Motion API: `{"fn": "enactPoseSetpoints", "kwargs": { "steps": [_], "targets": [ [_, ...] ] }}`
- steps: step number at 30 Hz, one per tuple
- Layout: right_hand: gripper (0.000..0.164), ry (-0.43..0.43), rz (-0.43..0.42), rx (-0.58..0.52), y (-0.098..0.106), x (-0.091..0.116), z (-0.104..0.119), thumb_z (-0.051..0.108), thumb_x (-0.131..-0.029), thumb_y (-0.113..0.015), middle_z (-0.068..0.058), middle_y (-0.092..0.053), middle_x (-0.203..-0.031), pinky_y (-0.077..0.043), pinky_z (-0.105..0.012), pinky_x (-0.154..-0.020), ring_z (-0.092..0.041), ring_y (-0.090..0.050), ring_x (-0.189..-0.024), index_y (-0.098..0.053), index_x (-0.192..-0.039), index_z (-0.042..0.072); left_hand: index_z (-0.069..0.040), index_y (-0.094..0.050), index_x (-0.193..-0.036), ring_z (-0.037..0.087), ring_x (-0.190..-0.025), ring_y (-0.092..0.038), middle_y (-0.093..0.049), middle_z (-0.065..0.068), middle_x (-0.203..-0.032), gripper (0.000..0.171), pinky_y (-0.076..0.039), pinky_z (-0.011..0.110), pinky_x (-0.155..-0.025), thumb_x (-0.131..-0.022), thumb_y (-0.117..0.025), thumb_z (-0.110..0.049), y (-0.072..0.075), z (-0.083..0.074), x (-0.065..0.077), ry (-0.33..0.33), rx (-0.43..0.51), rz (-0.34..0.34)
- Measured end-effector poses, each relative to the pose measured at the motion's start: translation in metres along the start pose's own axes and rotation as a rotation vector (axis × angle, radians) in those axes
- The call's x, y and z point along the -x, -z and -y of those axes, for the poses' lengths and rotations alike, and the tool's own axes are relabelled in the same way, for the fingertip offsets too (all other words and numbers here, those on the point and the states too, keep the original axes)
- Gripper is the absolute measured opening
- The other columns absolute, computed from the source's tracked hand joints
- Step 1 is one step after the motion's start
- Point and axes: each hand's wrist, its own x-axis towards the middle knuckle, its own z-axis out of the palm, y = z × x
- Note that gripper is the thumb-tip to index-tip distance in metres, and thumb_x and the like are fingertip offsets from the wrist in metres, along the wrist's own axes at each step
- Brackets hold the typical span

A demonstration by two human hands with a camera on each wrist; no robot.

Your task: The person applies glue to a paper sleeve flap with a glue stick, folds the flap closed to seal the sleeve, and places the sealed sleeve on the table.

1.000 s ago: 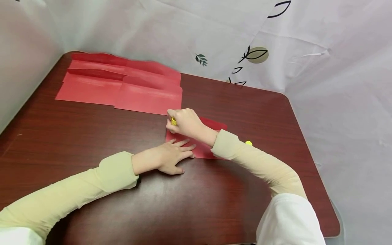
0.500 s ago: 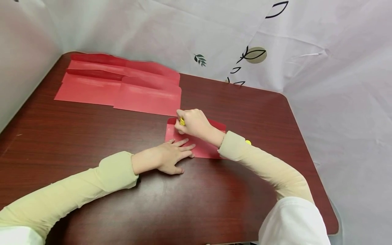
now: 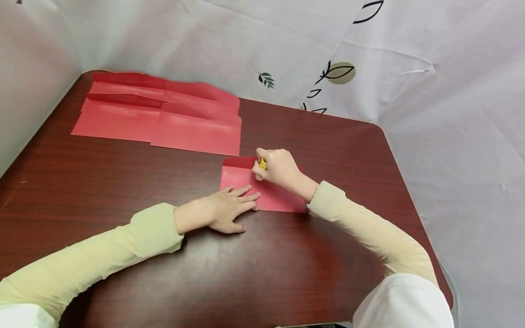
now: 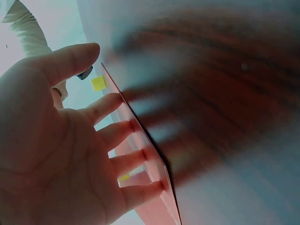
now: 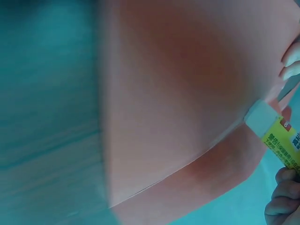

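four red rectangular paper envelopes are lying in two overlapping rows at the back left of the brown wood-grain table, before a white printed sheet. a single red rectangular paper envelope is lying in front of them, to the right; the left hand is resting on its near left part, the right hand holding a yellow cylindrical glue stick at its flap fold.

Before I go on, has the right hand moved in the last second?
Yes, rightward: in the head view, the right hand has moved along the near envelope, closer to the right edge of the table.
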Motion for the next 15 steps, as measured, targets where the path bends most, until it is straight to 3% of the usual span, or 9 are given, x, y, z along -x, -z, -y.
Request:
{"fn": "enactPoseSetpoints", "kwargs": {
  "steps": [15],
  "targets": [
    [0.020, -0.124, -0.080, 0.032, 0.012, 0.045, -0.038, 0.011, -0.080, -0.061, 0.003, -0.041, -0.045, -0.023, -0.023, -0.042, -0.011, -0.033, -0.040, -0.047, -0.065, 0.011, -0.020, -0.046, -0.137, 0.031, -0.149, -0.014, -0.025, 0.004, -0.160, 0.052, -0.018, 0.060, -0.116, -0.090, -0.061, -0.036, -0.003, 0.002, 0.001, -0.007, 0.010, -0.018]
  ]
}}
